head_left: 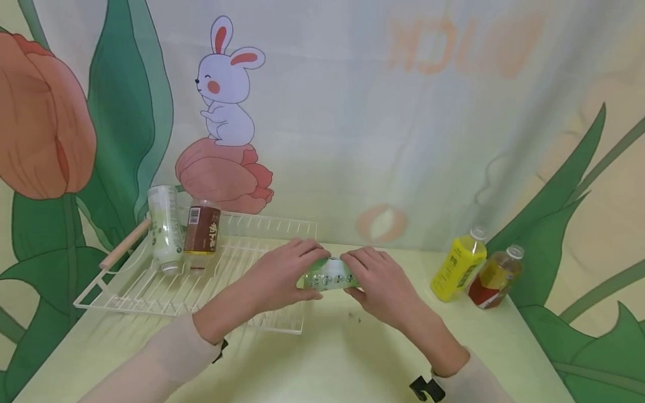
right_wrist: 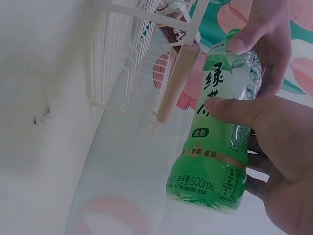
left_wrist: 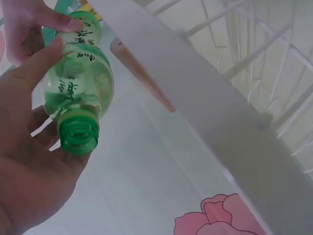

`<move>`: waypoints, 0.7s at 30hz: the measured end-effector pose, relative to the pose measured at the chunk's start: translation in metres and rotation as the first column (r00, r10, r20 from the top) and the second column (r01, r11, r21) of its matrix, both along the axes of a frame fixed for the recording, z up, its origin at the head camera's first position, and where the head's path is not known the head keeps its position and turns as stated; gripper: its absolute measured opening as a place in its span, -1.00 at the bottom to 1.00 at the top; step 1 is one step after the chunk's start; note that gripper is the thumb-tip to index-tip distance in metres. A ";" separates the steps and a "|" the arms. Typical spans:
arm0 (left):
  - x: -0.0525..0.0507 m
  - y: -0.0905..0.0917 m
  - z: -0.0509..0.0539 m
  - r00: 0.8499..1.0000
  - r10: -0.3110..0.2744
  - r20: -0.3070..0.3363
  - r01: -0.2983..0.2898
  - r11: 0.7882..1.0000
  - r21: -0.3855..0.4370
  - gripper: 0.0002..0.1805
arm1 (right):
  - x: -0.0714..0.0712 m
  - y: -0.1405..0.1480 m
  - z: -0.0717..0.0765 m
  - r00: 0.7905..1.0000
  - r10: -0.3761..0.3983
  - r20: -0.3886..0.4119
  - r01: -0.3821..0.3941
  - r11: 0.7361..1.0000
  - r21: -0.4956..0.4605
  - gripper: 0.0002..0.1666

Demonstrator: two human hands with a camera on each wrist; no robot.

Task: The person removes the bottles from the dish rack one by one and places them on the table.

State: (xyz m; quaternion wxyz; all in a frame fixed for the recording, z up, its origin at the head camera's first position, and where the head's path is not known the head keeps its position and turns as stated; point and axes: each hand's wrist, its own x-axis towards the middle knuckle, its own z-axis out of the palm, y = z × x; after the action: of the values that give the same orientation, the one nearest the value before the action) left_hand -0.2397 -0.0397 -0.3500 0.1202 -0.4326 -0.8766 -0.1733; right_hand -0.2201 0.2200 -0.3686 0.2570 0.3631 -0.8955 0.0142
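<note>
Both hands hold a green bottle (head_left: 330, 274) lying sideways above the table, beside the rack's right edge. My left hand (head_left: 287, 274) grips its neck end; in the left wrist view the green bottle (left_wrist: 78, 93) shows a green threaded neck toward that camera, with the left hand (left_wrist: 34, 152) curled round it. My right hand (head_left: 380, 285) grips the base end. In the right wrist view the thumb of the right hand (right_wrist: 279, 142) presses on the label of the bottle (right_wrist: 210, 142), and the left hand (right_wrist: 266, 39) is at the far end.
A white wire rack (head_left: 257, 323) with a wooden handle (head_left: 126, 244) stands at the left, holding a pale bottle (head_left: 165, 229) and a brown-labelled bottle (head_left: 202, 229). A yellow bottle (head_left: 458, 266) and a red-labelled bottle (head_left: 496, 277) stand at the right. A printed curtain (head_left: 322, 140) hangs behind.
</note>
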 end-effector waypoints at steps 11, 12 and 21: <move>-0.004 -0.027 -0.001 0.964 0.129 0.233 -0.180 0.960 0.212 -0.12 | -0.010 0.033 -0.007 0.987 -0.084 0.140 0.103 0.985 -0.137 -0.22; -0.005 -0.033 -0.003 0.957 0.160 0.240 -0.215 0.951 0.221 -0.12 | -0.010 0.038 -0.008 0.982 -0.098 0.161 0.124 0.980 -0.158 -0.22; -0.012 -0.074 -0.017 0.880 0.361 0.308 -0.453 0.834 0.315 -0.10 | -0.020 0.089 -0.021 0.891 -0.116 0.440 0.293 0.886 -0.359 -0.16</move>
State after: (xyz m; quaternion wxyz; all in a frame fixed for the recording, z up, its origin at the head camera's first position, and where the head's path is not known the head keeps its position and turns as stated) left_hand -0.2517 -0.1138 -0.3666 0.1305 -0.1795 -0.9065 -0.3593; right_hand -0.2404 0.3090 -0.3896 0.1367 0.1903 -0.9391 0.2514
